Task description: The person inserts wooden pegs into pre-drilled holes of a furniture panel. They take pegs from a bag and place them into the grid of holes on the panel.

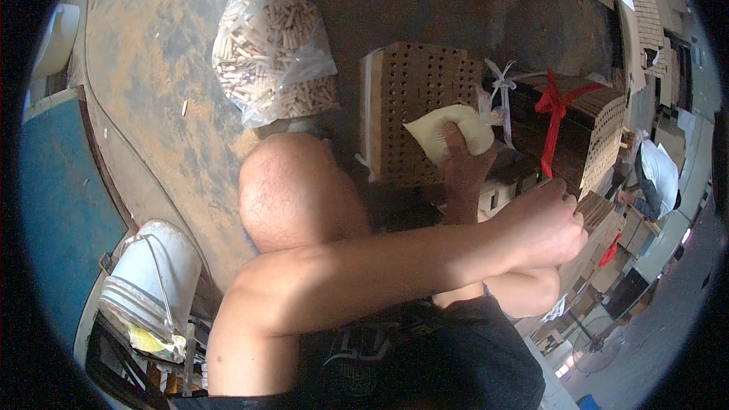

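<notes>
My right hand [464, 163] is wrapped around a pale yellow squeeze bag [472, 126], soft and full. The bag's pointed tip faces left, over the front of a stack of drilled wooden boards [414, 83], and its gathered end is at the right. Rows of dark holes cover that front. My left arm reaches across my body to the right, passing in front of my right wrist. My left hand [550, 220] is closed, its fingers curled away; whatever they hold, if anything, is hidden. It is nearest to a stack tied with red ribbon [553, 106].
A clear plastic bag of wooden dowels [277, 57] lies on the dusty floor beyond my bent knee [292, 190]. At the left are a white bucket [156, 266] and a blue panel [64, 220]. Another person in a light top [657, 175] is far right, among more wooden stacks.
</notes>
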`<action>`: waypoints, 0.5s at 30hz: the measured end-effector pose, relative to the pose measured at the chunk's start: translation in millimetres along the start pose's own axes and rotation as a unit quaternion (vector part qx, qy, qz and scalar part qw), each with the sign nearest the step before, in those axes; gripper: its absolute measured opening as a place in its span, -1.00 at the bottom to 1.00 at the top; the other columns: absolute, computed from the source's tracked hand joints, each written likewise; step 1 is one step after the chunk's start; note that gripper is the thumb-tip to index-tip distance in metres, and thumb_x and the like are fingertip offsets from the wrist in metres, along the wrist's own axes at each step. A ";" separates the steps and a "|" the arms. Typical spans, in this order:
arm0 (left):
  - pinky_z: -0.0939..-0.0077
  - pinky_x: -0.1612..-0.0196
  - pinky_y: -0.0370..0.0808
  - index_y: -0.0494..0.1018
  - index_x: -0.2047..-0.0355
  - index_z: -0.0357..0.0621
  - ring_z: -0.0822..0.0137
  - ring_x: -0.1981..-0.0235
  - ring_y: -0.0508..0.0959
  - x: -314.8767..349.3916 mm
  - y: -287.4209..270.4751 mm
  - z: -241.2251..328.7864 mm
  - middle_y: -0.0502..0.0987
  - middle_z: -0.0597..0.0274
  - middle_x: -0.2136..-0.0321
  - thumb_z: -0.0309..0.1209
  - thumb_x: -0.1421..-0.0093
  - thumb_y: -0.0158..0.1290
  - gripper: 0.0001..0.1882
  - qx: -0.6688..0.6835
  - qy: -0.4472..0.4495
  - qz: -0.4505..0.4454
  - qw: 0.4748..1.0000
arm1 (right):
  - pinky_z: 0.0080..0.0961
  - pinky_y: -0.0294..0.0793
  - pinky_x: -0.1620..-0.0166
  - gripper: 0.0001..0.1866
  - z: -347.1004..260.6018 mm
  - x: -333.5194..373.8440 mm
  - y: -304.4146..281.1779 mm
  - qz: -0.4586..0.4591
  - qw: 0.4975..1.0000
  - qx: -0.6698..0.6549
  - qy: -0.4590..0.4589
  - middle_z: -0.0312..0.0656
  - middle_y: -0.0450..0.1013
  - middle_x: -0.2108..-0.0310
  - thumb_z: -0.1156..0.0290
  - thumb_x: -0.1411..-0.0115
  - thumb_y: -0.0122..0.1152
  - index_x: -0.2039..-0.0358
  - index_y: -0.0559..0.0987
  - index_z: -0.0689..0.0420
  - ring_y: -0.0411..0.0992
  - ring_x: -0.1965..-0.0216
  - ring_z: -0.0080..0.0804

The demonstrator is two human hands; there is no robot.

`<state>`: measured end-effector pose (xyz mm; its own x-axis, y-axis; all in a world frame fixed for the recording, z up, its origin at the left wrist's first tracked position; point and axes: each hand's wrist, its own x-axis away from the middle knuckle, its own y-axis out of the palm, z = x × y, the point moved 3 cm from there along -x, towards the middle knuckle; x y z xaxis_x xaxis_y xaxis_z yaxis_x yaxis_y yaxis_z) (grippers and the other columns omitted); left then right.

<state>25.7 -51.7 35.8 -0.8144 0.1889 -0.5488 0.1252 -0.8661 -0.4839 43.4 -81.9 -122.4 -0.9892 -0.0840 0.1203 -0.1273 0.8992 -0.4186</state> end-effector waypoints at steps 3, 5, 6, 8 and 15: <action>0.26 0.22 0.43 0.61 0.51 -0.03 0.28 0.40 0.60 -0.5 -1.2 1.1 0.62 0.31 0.52 -0.33 -0.02 0.10 -0.87 -0.001 0.003 0.000 1.000 | -0.45 0.50 0.15 -0.59 0.5 2.2 1.8 0.003 0.989 -0.140 0.055 -0.19 0.56 0.26 0.43 0.03 0.50 0.16 0.59 0.30 0.52 0.28 -0.42; 0.27 0.22 0.43 0.61 0.51 -0.02 0.29 0.39 0.60 0.2 -0.2 2.0 0.63 0.32 0.52 -0.33 -0.02 0.10 -0.88 -0.021 0.011 0.002 1.000 | -0.45 0.50 0.16 -0.59 1.5 2.7 2.4 -0.012 0.993 -0.105 0.055 -0.20 0.57 0.26 0.43 0.02 0.49 0.16 0.59 0.30 0.52 0.28 -0.43; 0.27 0.22 0.43 0.61 0.51 -0.02 0.29 0.39 0.60 0.4 1.2 2.2 0.63 0.32 0.52 -0.33 -0.02 0.10 -0.88 -0.021 0.011 0.003 1.000 | -0.46 0.50 0.16 -0.59 2.2 2.7 3.4 -0.029 0.996 -0.070 0.056 -0.21 0.57 0.26 0.42 0.02 0.49 0.16 0.59 0.29 0.52 0.28 -0.44; 0.28 0.22 0.43 0.61 0.52 -0.02 0.30 0.38 0.61 0.6 3.4 2.9 0.62 0.32 0.52 -0.33 -0.02 0.11 -0.89 -0.014 0.008 0.013 1.000 | -0.45 0.50 0.16 -0.60 2.3 -1.0 7.2 -0.052 0.996 -0.061 0.034 -0.21 0.57 0.26 0.41 0.01 0.49 0.16 0.60 0.28 0.52 0.28 -0.45; 0.18 0.14 0.44 0.51 0.49 0.00 0.29 0.33 0.52 1.0 1.2 2.3 0.53 0.37 0.50 -0.29 -0.07 0.02 -0.87 -0.014 0.006 -0.033 0.999 | -0.46 0.51 0.13 -0.62 -0.2 -0.7 18.0 -0.073 0.997 -0.016 -0.018 -0.21 0.58 0.27 0.37 -0.04 0.48 0.17 0.60 0.26 0.53 0.27 -0.47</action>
<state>23.8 -53.6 36.2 -0.8145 0.2505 -0.5233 0.0879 -0.8383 -0.5381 41.8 -65.6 -129.8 -0.9621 -0.2303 0.1460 -0.2689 0.8895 -0.3693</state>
